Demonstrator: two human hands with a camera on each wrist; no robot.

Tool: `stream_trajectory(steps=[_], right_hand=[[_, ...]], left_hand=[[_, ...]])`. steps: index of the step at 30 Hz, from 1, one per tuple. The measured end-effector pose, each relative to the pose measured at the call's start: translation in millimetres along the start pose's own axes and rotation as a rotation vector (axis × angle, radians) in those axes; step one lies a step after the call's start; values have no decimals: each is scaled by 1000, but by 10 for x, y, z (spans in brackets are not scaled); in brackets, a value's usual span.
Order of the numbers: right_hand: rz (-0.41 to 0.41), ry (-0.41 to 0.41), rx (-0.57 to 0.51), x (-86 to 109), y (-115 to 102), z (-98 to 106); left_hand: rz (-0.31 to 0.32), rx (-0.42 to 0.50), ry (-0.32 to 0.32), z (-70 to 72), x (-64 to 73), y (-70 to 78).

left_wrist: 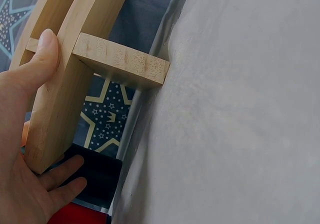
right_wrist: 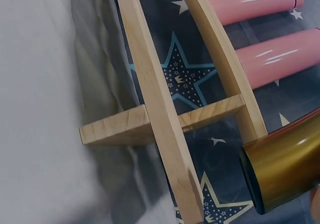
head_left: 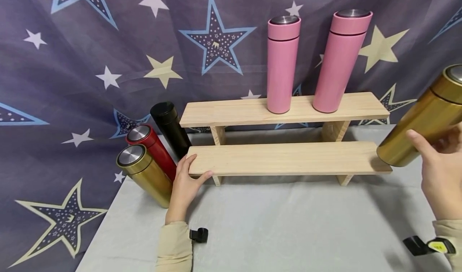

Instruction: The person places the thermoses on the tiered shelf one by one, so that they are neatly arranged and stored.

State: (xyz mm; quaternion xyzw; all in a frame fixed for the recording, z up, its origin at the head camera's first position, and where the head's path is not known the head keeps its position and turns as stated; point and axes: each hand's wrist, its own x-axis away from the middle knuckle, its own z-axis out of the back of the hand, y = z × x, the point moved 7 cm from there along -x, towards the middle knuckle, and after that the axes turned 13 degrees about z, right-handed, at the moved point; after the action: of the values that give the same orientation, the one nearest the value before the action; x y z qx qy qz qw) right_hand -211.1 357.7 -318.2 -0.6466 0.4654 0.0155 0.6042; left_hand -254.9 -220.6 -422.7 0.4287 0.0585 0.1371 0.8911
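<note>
My right hand [head_left: 443, 169] grips a gold thermos bottle [head_left: 420, 123], tilted, its base by the right end of the lower board. Only a fingertip of that hand shows in the right wrist view, beside the bottle [right_wrist: 287, 164]. With thumb and fingers around its left end, my left hand [head_left: 185, 187] holds the lower board of a two-tier wooden shelf [head_left: 281, 159]. Two pink thermos bottles [head_left: 282, 69] [head_left: 343, 63] stand on the upper board. Just left of the shelf are a black thermos bottle [head_left: 171, 129], a red one [head_left: 160, 153] and another gold one [head_left: 149, 179].
A grey-white cloth [head_left: 281, 224] covers the table under the shelf. Behind it hangs a dark star-patterned curtain [head_left: 216, 7], close to the upper board. The three bottles at the left stand tight together near the table's left edge.
</note>
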Motion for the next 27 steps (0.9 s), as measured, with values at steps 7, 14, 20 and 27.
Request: stream_trajectory(steps=[7,14,20,27], right_hand=[[49,-6,-83,74,-44,-100],[86,-32,-90,182,-125,-220],[54,-65,-128,267,-146,-354],[13,-72,-221,389,-154,-550]], left_hand=[[-5,2,2,8,2,-11],[-1,-1,1,12,-1,-13],[2,-1,-4,-2,1,-15],[-8,3,4,5,4,-11]])
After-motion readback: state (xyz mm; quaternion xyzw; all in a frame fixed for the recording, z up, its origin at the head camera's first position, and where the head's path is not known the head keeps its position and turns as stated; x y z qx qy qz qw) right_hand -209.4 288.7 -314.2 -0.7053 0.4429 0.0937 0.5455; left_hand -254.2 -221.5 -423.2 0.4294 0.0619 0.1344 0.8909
